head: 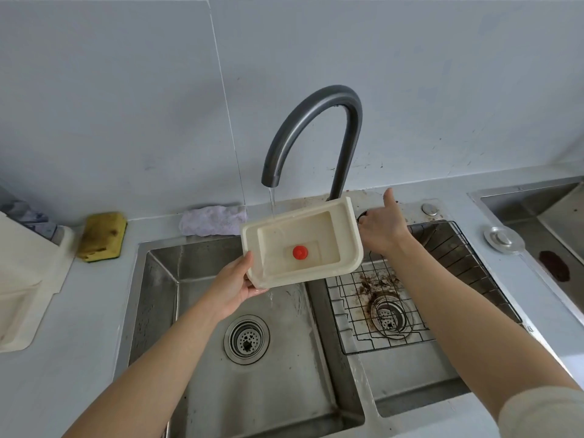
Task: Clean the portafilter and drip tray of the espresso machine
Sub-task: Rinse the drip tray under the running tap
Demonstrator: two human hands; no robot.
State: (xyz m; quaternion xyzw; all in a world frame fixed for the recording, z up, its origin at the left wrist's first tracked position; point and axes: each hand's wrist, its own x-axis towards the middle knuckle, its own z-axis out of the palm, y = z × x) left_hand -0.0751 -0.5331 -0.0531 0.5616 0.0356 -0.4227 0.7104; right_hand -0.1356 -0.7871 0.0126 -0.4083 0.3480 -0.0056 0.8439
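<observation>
A cream plastic drip tray [344, 216] with a red float [300, 252] in its well hangs over the left sink basin. My left hand [235, 284] grips its near left corner. A thin stream of water falls from the dark curved tap [316, 121] onto the tray's far edge, and water drips off the tray into the basin. My right hand [384, 222] is behind the tray's right end at the tap base, thumb raised, its fingers curled round the dark tap handle, which is mostly hidden. No portafilter is in view.
The left basin [196, 358] has a round drain. The right basin holds a wire rack [442, 254] with brown coffee grounds around its drain. A yellow sponge [102, 235] and a pale cloth [213, 220] lie on the counter behind. A cream appliance part [19, 279] stands at left.
</observation>
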